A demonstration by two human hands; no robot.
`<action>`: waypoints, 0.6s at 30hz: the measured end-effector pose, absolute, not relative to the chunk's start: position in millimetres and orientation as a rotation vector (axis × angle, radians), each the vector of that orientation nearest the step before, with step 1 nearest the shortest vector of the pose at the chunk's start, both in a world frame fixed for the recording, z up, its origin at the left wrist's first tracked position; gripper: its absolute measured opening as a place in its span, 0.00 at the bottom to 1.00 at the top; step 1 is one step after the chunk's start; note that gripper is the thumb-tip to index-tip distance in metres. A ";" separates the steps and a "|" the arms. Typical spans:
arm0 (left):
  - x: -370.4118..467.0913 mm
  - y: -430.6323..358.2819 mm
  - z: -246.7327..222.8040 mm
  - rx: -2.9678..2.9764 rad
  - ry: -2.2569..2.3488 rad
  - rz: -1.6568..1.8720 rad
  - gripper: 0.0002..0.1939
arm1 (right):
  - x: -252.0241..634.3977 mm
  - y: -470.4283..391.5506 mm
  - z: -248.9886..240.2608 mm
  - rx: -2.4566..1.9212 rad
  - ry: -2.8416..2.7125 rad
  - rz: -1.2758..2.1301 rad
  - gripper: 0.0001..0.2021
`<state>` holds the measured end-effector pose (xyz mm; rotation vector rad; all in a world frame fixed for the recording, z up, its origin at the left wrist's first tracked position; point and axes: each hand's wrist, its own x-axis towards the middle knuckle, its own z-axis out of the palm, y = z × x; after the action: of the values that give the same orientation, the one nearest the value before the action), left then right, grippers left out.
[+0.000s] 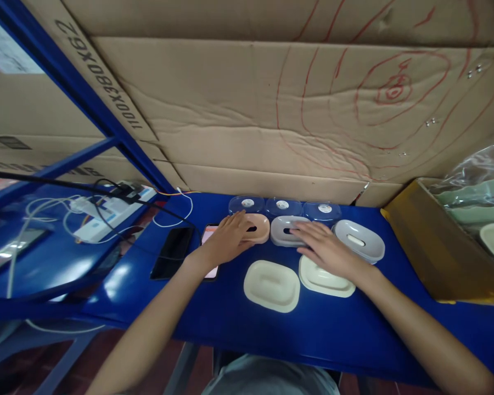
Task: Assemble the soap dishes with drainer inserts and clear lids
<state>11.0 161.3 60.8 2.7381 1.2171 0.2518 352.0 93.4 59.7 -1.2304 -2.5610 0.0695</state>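
My left hand (229,239) rests on the left side of a peach oval dish (262,227) with a slot in its middle, fingers spread around its edge. At the right side of a grey-white slotted dish (280,234), my right hand (323,244) has its fingers stretched out over the rim. Its palm and wrist hang above a cream lid-like piece (331,283). Another cream piece (271,286) lies flat nearer the front edge. To the right of my right hand stands a white oval dish (360,240) with a small raised piece inside.
Three clear lids (282,207) with round stickers line the back, below a cardboard wall (230,99). Two phones, one of them black (172,252), lie at the left, with a power strip (111,216) and cables beyond. An open carton (436,247) holds green and cream pieces at right.
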 end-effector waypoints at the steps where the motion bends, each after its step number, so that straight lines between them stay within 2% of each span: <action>1: 12.0 156.6 63.4 2.738 1.215 0.286 0.22 | 364.2 87.3 63.3 -1.269 -2.512 0.069 0.23; 5: 24.1 133.2 70.3 2.738 1.102 0.524 0.23 | 423.7 59.8 65.9 -1.556 -2.339 -0.032 0.22; 10: 44.0 112.9 61.1 2.760 0.847 0.624 0.17 | 463.0 47.3 43.5 -1.807 -2.289 -0.068 0.24; 14: 47.5 108.2 56.1 2.754 0.785 0.602 0.14 | 467.8 48.5 43.3 -1.800 -2.278 0.086 0.23; 18: 42.7 105.9 61.8 2.726 0.742 0.615 0.13 | 480.4 33.3 66.0 -1.698 -2.274 0.329 0.22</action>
<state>42.7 105.9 61.8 2.7260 0.7421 0.6150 480.4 33.3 66.0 -1.6982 -2.2740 0.3292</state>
